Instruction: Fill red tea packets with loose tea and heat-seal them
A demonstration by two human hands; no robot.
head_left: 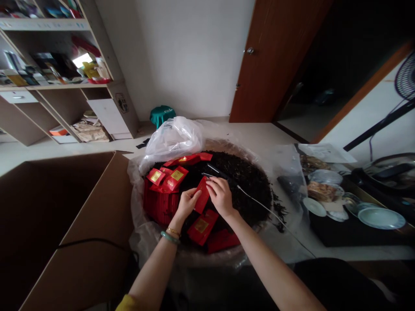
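Observation:
My left hand (pixel 187 203) pinches the lower left side of a red packet (pixel 202 198). At the packet's top right edge, the fingers of my right hand (pixel 221 196) are closed on it too. Whether the packet is full is hard to see. Under my hands spreads a heap of dark loose leaves (pixel 246 177), like tea, in a round container lined with clear plastic (pixel 138 207). Several red packets with gold labels (pixel 177 176) lie left of my hands over a tight row of red packets (pixel 160 206). Another red packet (pixel 202 228) rests nearer to me.
A dark device with a white cable (pixel 259 203) lies on the leaves beyond my right hand. On the left stands an open cardboard box (pixel 87 216). Bowls and dishes (pixel 381 216) sit on a dark surface at right. Shelves (pixel 55 84) and a brown door (pixel 262 69) are behind.

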